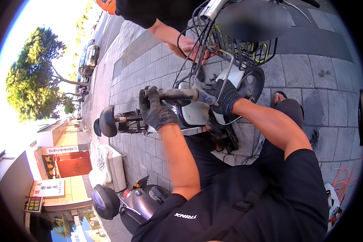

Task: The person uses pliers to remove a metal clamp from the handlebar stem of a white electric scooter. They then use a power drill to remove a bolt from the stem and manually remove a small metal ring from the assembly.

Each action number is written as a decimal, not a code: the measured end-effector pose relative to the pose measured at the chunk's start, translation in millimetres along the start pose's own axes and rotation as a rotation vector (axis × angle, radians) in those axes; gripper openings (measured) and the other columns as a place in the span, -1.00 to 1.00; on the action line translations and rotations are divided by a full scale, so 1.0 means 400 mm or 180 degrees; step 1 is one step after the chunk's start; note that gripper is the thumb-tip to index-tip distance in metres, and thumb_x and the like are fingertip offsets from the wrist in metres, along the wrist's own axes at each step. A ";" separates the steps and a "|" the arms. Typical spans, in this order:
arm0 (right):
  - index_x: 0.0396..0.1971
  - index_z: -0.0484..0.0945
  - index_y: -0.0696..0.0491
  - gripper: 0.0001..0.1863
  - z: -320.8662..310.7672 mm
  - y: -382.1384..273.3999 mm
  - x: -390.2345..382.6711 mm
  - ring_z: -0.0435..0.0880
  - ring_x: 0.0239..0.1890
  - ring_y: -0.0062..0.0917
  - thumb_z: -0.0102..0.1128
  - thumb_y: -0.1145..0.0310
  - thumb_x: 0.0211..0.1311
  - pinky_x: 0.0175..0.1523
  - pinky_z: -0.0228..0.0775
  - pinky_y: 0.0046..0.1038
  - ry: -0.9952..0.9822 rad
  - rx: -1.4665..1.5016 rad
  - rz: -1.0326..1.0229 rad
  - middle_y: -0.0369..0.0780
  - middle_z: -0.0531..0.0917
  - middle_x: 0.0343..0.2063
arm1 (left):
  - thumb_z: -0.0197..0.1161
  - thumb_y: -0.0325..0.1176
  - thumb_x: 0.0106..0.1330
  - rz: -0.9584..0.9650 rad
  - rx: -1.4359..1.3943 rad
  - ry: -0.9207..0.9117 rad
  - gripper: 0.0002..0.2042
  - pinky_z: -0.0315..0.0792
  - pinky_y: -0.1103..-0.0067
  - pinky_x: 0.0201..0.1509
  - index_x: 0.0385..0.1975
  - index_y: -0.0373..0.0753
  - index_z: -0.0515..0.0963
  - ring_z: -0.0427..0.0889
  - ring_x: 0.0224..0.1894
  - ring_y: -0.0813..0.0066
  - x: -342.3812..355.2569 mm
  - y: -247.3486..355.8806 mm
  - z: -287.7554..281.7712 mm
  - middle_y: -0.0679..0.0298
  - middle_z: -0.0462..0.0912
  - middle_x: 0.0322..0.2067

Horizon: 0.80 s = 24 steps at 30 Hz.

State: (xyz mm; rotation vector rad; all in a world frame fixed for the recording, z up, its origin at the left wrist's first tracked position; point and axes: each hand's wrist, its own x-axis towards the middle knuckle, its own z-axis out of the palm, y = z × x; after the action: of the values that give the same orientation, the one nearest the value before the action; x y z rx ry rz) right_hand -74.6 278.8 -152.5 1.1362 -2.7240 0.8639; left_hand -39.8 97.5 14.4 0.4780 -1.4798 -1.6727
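Observation:
A white electric bike (pixel 197 113) stands in front of me, its front end partly taken up by loose black cables (pixel 188 60). My left hand (pixel 156 108), in a dark grey knit glove, is wrapped round the end of a worn, dark metal tube (pixel 178 94). The tube runs right to a grey metal bracket (pixel 206 98). Beside that bracket, my gloved right hand (pixel 228 97) is closed with its fingers on a thin bent metal rod (pixel 226 76); part of its grip is hidden. Another person's hand (pixel 196 50) reaches among the cables near the basket.
A black wire basket (pixel 246 54) and front wheel (pixel 253 84) are on the far side. A black saddle (pixel 108 121) is at left. A parked scooter (pixel 139 200) stands lower left, near a covered white sofa (pixel 111 167). Orange hose (pixel 345 181) lies at right on grey paving (pixel 298 72).

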 end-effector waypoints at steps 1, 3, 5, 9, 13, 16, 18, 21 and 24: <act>-0.18 0.72 -0.06 -0.54 -0.022 -0.006 0.000 0.66 -0.06 -0.14 0.26 -0.05 0.00 0.11 0.39 -0.10 -0.0119 -0.0029 0.0056 -0.10 0.74 -0.20 | 0.45 -0.57 0.30 0.0040 0.0140 0.0231 -0.57 0.64 0.49 0.02 0.15 -0.34 0.52 0.69 -0.07 0.34 -0.015 0.017 0.031 0.09 0.69 -0.03; -0.08 0.69 -0.08 -0.51 0.013 0.005 -0.001 0.65 -0.03 -0.09 0.25 -0.02 0.01 0.12 0.40 -0.05 0.0528 0.0237 -0.0247 -0.09 0.73 -0.13 | 0.46 -0.54 0.31 0.0067 -0.0068 0.0400 -0.62 0.62 0.46 -0.02 0.10 -0.34 0.54 0.69 -0.10 0.34 -0.039 0.047 0.069 0.12 0.70 -0.09; 0.01 0.66 -0.14 -0.51 0.046 -0.005 0.010 0.64 -0.02 -0.07 0.23 0.06 0.03 0.05 0.42 0.01 0.0675 0.0249 -0.0367 -0.09 0.71 -0.05 | 0.42 -0.49 0.37 0.0195 -0.0036 -0.0283 -0.59 0.60 0.44 0.07 0.18 -0.33 0.51 0.67 -0.02 0.33 0.016 0.025 -0.010 0.12 0.67 0.01; -0.04 0.67 -0.15 -0.56 0.029 0.012 0.003 0.63 -0.01 -0.08 0.21 0.11 0.03 0.10 0.41 -0.02 0.0245 0.0127 -0.0196 -0.12 0.72 -0.06 | 0.33 -0.28 0.49 -0.0395 -0.0400 -0.2272 -0.54 0.49 0.32 0.27 0.29 -0.34 0.45 0.61 0.13 0.28 0.108 0.022 -0.082 0.11 0.64 0.11; -0.27 0.73 -0.07 -0.59 0.030 0.008 0.002 0.68 -0.10 -0.10 0.26 -0.05 -0.02 0.13 0.40 -0.05 0.0339 0.0205 -0.0153 -0.08 0.74 -0.29 | 0.32 0.05 0.46 -0.0430 -0.0104 -0.3442 -0.35 0.39 0.30 0.36 0.28 -0.41 0.45 0.57 0.21 0.27 0.147 0.063 -0.083 0.03 0.61 0.16; -0.27 0.73 -0.07 -0.60 -0.016 0.000 0.001 0.69 -0.13 -0.10 0.27 -0.02 -0.04 0.09 0.44 -0.07 0.0091 0.0161 -0.0006 -0.09 0.74 -0.30 | 0.31 0.10 0.45 -0.0229 0.0033 -0.3072 -0.34 0.37 0.31 0.38 0.24 -0.42 0.47 0.57 0.20 0.28 0.126 0.045 -0.091 0.03 0.62 0.15; -0.27 0.73 -0.08 -0.61 -0.028 0.001 -0.001 0.69 -0.15 -0.10 0.28 -0.01 -0.04 0.06 0.46 -0.09 0.0071 -0.0003 -0.0027 -0.10 0.74 -0.30 | 0.26 -0.01 0.52 -0.0144 0.0146 -0.2716 -0.46 0.38 0.32 0.38 0.22 -0.39 0.50 0.58 0.20 0.28 0.112 0.038 -0.084 0.04 0.65 0.12; -0.25 0.72 -0.11 -0.62 -0.002 0.015 0.000 0.69 -0.17 -0.10 0.28 0.00 -0.04 0.00 0.48 -0.08 0.0743 0.0162 -0.0265 -0.11 0.74 -0.32 | 0.20 -0.11 0.58 0.0227 0.0051 -0.2152 -0.58 0.43 0.35 0.32 0.16 -0.37 0.54 0.61 0.12 0.35 0.078 0.004 -0.072 0.06 0.68 0.08; -0.26 0.65 -0.16 -0.72 0.026 0.005 0.000 0.66 -0.17 -0.04 0.26 0.07 0.03 -0.09 0.40 0.00 0.0267 0.0165 -0.0107 -0.14 0.73 -0.30 | 0.19 -0.05 0.58 0.0306 0.0512 -0.0856 -0.59 0.52 0.49 -0.02 -0.08 -0.37 0.65 0.61 -0.19 0.50 -0.001 0.004 -0.026 0.21 0.71 -0.18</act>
State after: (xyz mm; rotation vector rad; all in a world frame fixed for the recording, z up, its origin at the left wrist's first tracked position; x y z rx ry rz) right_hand -74.6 274.6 -162.2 1.1246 -2.6225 0.9603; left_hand -31.3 91.3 13.5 0.2690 -1.8135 -1.5959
